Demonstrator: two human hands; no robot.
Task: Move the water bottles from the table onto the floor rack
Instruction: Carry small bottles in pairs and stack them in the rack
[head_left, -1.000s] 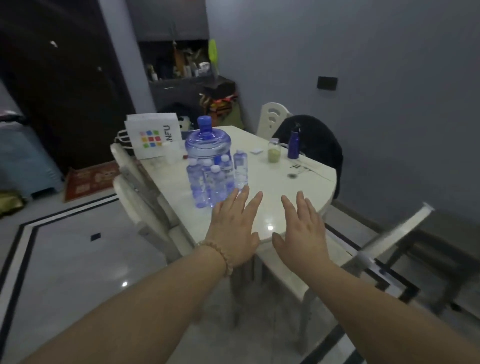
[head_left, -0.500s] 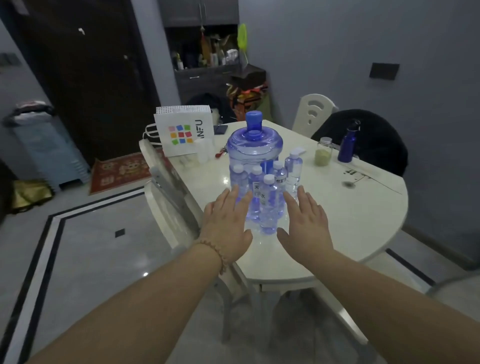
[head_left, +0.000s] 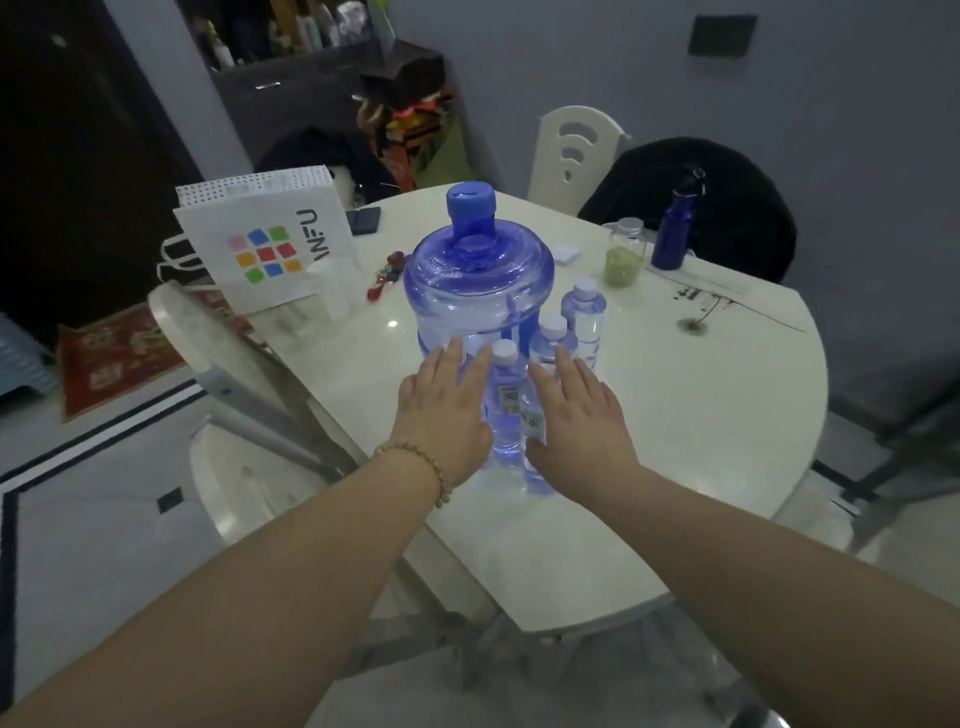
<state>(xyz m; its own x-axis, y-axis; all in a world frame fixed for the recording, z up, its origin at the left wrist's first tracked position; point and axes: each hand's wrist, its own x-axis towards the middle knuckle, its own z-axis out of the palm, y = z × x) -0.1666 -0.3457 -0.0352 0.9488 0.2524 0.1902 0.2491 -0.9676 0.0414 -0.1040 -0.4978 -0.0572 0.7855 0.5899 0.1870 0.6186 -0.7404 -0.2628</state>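
Note:
A large blue water jug (head_left: 478, 291) with a blue cap stands on the round white table (head_left: 701, 415). Several small clear water bottles with white caps cluster in front of it; the nearest one (head_left: 506, 410) stands between my hands, another (head_left: 587, 317) stands further right. My left hand (head_left: 444, 410) is flat with fingers apart, just left of the cluster and covering a bottle there. My right hand (head_left: 576, 421) is spread on the right side, over another bottle. Neither hand grips anything. No floor rack is in view.
A white paper bag (head_left: 265, 244) stands at the table's left edge. A glass jar (head_left: 623, 254), a dark blue flask (head_left: 675, 228), keys (head_left: 384, 273) and a phone (head_left: 363, 219) lie further back. Chairs (head_left: 249, 374) surround the table; one (head_left: 691, 208) carries a black garment.
I have come closer to the table. Both hands moved forward from in front of the bottles to either side of the small bottle cluster.

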